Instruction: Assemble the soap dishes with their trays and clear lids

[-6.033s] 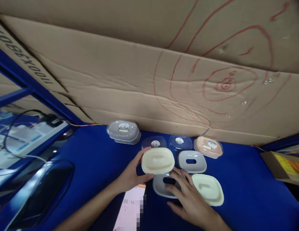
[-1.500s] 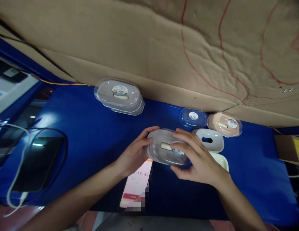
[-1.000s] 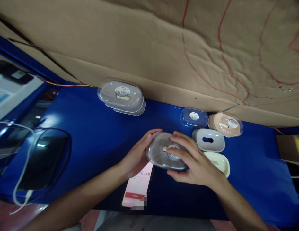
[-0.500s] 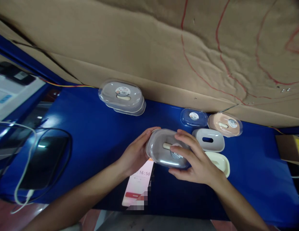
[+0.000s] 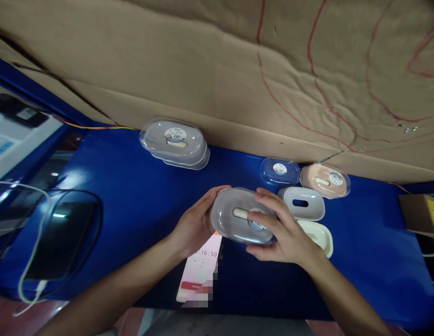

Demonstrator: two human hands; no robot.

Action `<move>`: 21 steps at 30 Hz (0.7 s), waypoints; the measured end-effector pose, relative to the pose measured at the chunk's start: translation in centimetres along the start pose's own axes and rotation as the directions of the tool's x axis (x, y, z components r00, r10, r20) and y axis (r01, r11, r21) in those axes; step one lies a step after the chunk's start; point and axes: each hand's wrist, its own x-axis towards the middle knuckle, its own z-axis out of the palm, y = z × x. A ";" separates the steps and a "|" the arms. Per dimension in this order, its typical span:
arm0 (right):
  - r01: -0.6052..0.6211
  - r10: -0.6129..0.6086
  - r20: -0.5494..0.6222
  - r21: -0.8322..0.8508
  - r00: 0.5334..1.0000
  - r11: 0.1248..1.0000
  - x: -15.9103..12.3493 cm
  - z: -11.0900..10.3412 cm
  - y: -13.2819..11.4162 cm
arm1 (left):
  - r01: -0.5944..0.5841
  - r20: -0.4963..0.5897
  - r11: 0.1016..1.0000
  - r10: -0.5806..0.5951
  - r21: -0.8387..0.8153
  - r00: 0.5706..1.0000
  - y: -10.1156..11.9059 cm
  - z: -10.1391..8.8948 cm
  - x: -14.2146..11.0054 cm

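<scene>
Both hands hold a grey oval soap box with a clear cover, a cream bar in its middle and a round label. My left hand is wrapped round its left end, with some fingers hidden behind. Across the right end lies my right hand, one finger on the label and the thumb at the near edge. To the right sit a white tray with an oval slot and a cream tray, partly hidden by my right hand. A phone showing a timer lies below the box.
Stacked grey soap boxes stand at the back left. A clear lid and a peach soap box rest by the cardboard wall. At left lies a dark phone with cables. A cardboard box is at far right.
The whole view has shifted slightly, so things appear a little further left. Both hands keep the same grip on the grey soap box.
</scene>
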 end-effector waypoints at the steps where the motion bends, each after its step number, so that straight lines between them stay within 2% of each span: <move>1: 0.002 -0.002 0.006 -0.017 1.000 1.000 0.0 0.1 0.0 | -0.004 -0.009 1.000 0.004 0.000 1.000 0.0 0.0 0.0; 13: 0.098 -0.092 0.039 -0.197 0.995 0.975 0.6 0.2 -0.5 | -0.015 -0.085 0.998 0.021 0.062 0.996 -0.1 0.4 0.1; 21: 0.089 -0.076 0.066 -0.238 0.995 0.967 0.3 0.3 -0.7 | -0.039 -0.081 0.996 0.045 0.079 0.996 -0.2 0.4 0.1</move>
